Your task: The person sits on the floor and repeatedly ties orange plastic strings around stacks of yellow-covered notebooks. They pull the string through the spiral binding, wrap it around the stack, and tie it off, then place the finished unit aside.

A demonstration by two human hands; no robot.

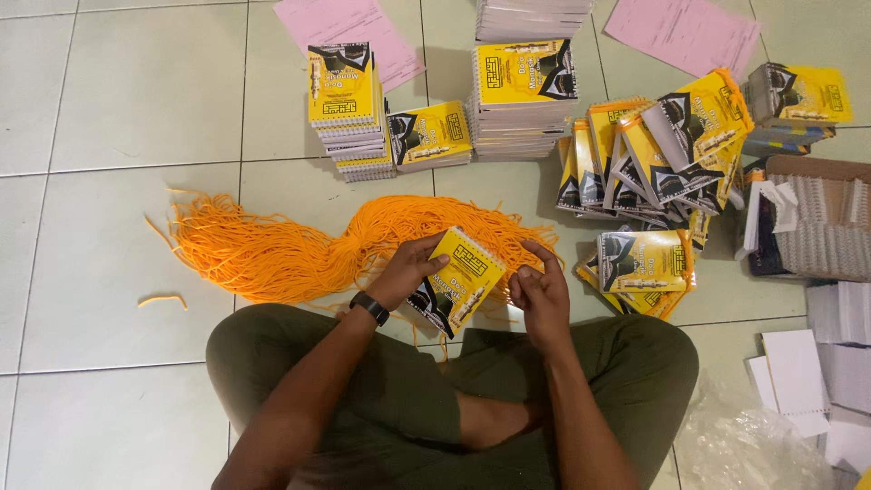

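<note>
Booklet cover partly hidden by left hand.

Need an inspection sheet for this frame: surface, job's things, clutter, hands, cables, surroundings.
Surface: pale tiled floor; person sits cross-legged on it.
Job's things: yellow spiral-bound booklet held over the lap; orange cord bundle lies just beyond it.
Clutter: booklet stacks, loose booklet pile, pink sheets, white pads, clear plastic wrap, stray cord piece.
Hands: left hand grips the booklet; right hand pinched at its edge.
Cables: nothing seen.
Surroundings: cardboard box of white spiral bindings.
</note>
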